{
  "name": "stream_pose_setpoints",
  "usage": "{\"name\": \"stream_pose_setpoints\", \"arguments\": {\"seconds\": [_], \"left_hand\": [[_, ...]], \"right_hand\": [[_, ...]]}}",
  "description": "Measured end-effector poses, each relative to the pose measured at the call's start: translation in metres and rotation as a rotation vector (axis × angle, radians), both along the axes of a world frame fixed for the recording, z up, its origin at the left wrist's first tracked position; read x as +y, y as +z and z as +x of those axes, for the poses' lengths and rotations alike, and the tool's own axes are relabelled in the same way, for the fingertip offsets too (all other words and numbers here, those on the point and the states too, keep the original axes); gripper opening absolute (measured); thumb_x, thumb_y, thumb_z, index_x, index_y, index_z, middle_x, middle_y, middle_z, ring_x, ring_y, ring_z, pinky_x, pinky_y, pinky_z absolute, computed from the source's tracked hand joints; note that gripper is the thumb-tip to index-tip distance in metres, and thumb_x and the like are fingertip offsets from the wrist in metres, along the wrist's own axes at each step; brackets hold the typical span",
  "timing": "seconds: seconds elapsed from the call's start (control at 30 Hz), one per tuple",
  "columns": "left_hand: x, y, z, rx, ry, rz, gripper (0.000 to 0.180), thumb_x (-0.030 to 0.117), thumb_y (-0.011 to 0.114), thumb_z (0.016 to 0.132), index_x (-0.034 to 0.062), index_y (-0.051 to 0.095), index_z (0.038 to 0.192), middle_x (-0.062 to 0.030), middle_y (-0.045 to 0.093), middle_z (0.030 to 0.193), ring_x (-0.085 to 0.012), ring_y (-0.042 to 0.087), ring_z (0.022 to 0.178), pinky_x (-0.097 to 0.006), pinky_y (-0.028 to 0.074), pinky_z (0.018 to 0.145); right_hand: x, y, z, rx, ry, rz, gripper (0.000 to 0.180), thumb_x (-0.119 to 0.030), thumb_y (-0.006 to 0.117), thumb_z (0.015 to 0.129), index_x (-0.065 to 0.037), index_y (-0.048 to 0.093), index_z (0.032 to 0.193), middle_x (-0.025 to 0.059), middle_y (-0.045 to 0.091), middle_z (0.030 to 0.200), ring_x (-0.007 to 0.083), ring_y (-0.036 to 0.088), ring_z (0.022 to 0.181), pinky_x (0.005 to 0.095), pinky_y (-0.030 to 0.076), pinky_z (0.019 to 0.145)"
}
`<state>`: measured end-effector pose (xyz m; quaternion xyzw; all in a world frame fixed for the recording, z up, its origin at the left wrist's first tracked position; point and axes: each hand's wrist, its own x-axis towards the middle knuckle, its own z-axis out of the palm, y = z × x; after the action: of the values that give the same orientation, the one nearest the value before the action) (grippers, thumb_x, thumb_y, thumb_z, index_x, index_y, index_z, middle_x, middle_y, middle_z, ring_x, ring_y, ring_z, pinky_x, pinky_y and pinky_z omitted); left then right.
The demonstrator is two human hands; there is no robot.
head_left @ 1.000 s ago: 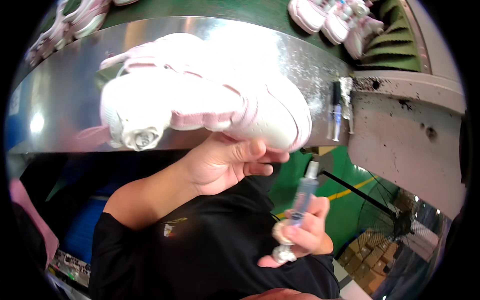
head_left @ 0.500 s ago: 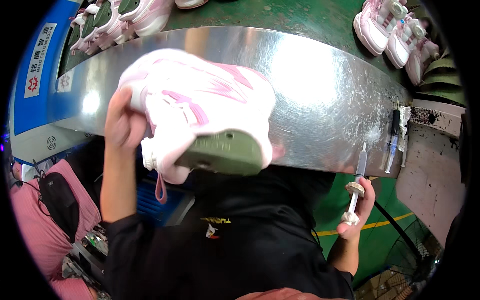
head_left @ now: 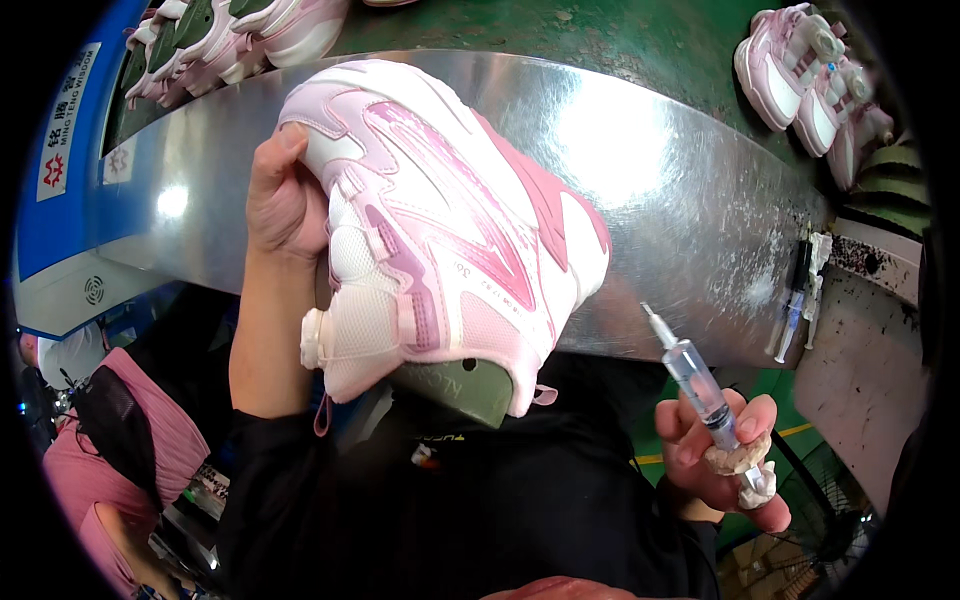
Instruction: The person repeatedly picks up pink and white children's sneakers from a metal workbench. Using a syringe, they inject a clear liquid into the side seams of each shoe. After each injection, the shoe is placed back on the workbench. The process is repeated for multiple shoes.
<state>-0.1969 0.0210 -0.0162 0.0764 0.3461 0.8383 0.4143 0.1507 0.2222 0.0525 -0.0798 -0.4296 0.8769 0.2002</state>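
Note:
My left hand point(head_left: 287, 195) grips a pink and white sneaker point(head_left: 450, 215) by its toe end, holding it up over the steel worktop. The shoe's side faces me, and a green shoe last point(head_left: 465, 390) fills its opening. A round dial sits on the tongue. In my right hand point(head_left: 715, 450) is a clear syringe point(head_left: 700, 390), its fingers wrapped around the barrel near a crusted, whitish flange. The syringe's tip points up and left, toward the shoe's heel but apart from it. The thumb lies near the plunger end.
The shiny steel worktop point(head_left: 690, 220) has whitish residue on its right side. More syringes point(head_left: 795, 300) lie at its right end. Finished-looking pink shoes stand on a green surface at far left point(head_left: 290, 35) and far right point(head_left: 790, 70). Someone in pink point(head_left: 150, 420) is at the left.
The sneaker has turned so its side shows more and its sole end points right. My right hand has moved the syringe nearer and tilted its tip leftward, toward the shoe.

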Motion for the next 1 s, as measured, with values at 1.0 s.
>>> {"name": "stream_pose_setpoints", "arguments": {"seconds": [1.0], "left_hand": [[-0.006,0.015,0.011,0.226,0.081,-0.163,0.052,0.014,0.057,0.08,-0.0083,0.044,0.126,-0.0182,0.057,0.118,-0.0264,0.057,0.108,-0.037,0.044,0.097]], "right_hand": [[0.028,0.015,-0.03,0.126,-0.078,0.082,0.079,-0.061,0.08,0.06,-0.016,0.048,0.116,0.0048,0.052,0.08,0.0153,0.037,0.077,0.0293,0.025,0.061]]}}
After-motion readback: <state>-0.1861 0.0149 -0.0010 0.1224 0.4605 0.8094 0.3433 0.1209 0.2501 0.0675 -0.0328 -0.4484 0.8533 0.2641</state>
